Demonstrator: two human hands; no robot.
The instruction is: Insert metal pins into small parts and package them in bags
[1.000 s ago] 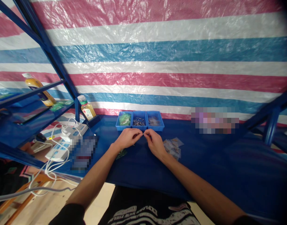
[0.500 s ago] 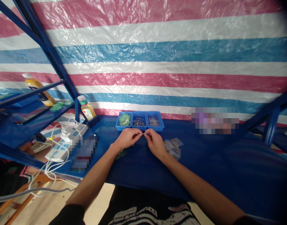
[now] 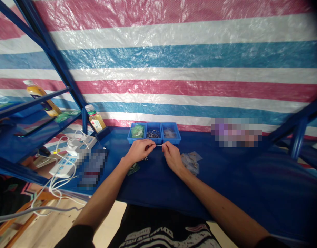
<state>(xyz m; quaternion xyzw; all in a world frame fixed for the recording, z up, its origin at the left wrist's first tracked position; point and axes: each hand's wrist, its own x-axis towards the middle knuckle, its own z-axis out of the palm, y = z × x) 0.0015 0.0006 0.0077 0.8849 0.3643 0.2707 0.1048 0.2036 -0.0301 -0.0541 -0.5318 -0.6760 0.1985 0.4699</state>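
Note:
Between my two hands runs a thin metal pin (image 3: 158, 145), too small to make out its kind. My left hand (image 3: 140, 150) pinches one end of it, and my right hand (image 3: 171, 154) pinches the other. Just beyond them stands a blue three-part bin (image 3: 154, 141). Its left part holds green packets (image 3: 138, 131), the middle one small metal pins (image 3: 153, 134), the right one clear plastic bags (image 3: 169, 133). A few loose pins (image 3: 145, 158) and a green packet (image 3: 134, 168) lie by my left wrist. Filled clear bags (image 3: 191, 161) lie right of my right hand.
At the left are white power strips (image 3: 67, 162) with tangled cables, a blurred-out dark object (image 3: 93, 168) and a bottle (image 3: 95, 119). Another bottle (image 3: 43, 99) leans on the blue shelf. A blurred-out item (image 3: 236, 132) lies at the back right of the blue table (image 3: 241, 182).
My hands have moved slightly apart and a little away from me, so more of the pin shows between them. More loose pins show under my left hand.

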